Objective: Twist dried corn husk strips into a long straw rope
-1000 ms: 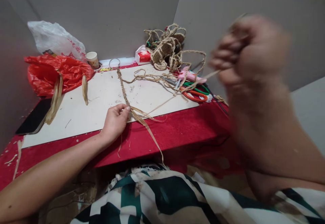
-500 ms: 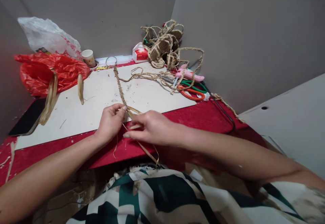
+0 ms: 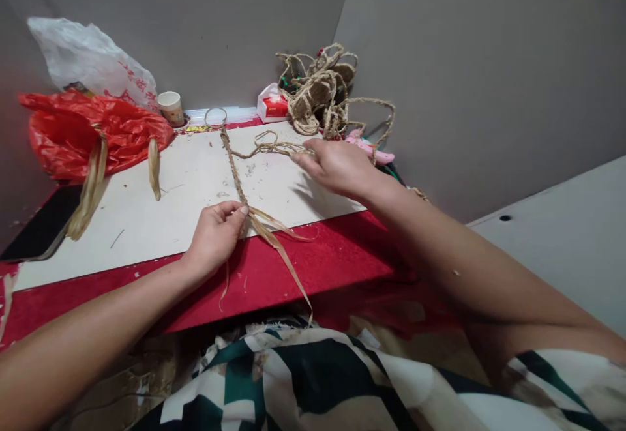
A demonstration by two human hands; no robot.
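My left hand (image 3: 215, 227) is closed, thumb and forefinger pinching the lower end of a braided straw cord (image 3: 232, 163). Loose flat straw strands (image 3: 281, 245) fan out from that pinch and hang past the table's front edge. At the braid's top end is a thin metal ring (image 3: 216, 117). My right hand (image 3: 340, 167) is over the right side of the white board, thumb and fingers stretched out and apart. It is at the end of a thin twisted cord (image 3: 267, 147) and covers part of it. The scissors are hidden behind this hand.
A pink glue gun (image 3: 379, 152) lies beyond my right hand. Behind it sits a heap of braided straw rope pieces (image 3: 315, 92), beside a tissue pack (image 3: 272, 106). A paper cup (image 3: 171, 109), red plastic bag (image 3: 53, 134), straw bundles (image 3: 154, 169) and black phone (image 3: 42, 225) are leftward.
My right hand has left the loose strands and moved up and right to the twisted cord, covering the scissors. The strands now hang free. My left hand keeps its pinch.
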